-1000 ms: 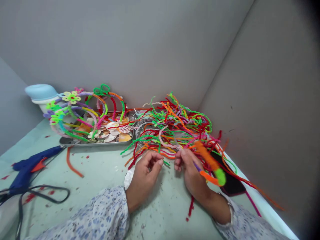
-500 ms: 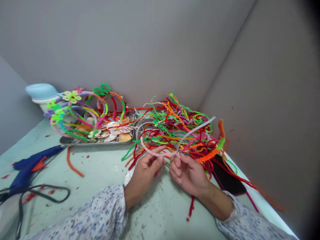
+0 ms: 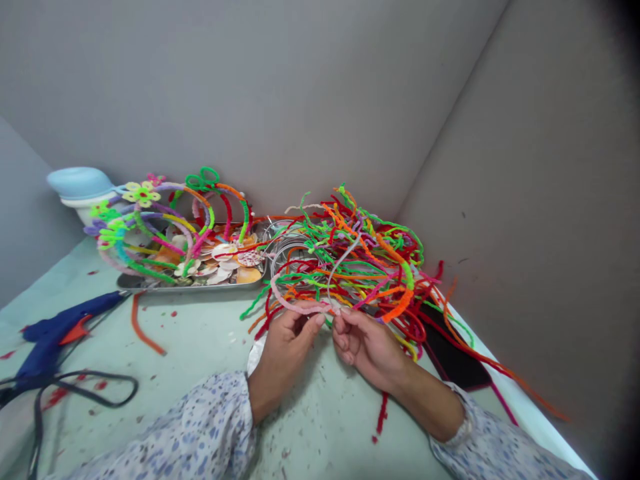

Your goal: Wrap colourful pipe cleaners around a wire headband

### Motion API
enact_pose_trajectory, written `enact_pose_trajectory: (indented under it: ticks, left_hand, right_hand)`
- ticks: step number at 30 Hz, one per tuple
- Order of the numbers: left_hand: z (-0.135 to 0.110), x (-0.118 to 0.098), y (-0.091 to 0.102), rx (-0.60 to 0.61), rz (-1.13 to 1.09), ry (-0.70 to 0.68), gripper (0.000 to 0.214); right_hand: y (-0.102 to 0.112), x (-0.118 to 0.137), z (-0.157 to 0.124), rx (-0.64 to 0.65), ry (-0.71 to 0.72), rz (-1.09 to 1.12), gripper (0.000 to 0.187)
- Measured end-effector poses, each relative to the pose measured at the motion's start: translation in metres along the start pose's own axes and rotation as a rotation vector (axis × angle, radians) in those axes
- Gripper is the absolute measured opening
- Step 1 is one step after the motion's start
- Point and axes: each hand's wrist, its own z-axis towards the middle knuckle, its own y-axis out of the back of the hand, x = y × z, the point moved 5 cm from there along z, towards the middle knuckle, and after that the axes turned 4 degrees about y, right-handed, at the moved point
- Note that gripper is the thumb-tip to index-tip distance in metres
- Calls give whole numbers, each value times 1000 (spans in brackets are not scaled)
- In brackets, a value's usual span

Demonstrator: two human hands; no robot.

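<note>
Pink fuzzy strip (image 3: pixel 300 309) at both curled hands (image 3: pixel 370 348), nearly thumb to thumb.

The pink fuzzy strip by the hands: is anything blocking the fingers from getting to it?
Nothing visible: the right hand pinches one end of the pink fuzzy strip, and the left hand is right at it, touching or nearly so. The colourful tangle lies beyond, not between.
</note>
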Motion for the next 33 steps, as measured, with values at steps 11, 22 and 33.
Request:
enact_pose_trajectory:
  ticks: [11,22,33]
  left_hand:
    - [-5,-7,-1,-7,-26,-32,9]
    - [-8,-8,-6,110,82,-36,19]
    - [-13,-13,-4,35,296,-121,25]
  right_hand:
    - [-3,-7,-3,44,109,-196,30]
    - [-6,-8,-6,54,134,-320,33]
    - [-16,-3,-14,-45,196,-503,36]
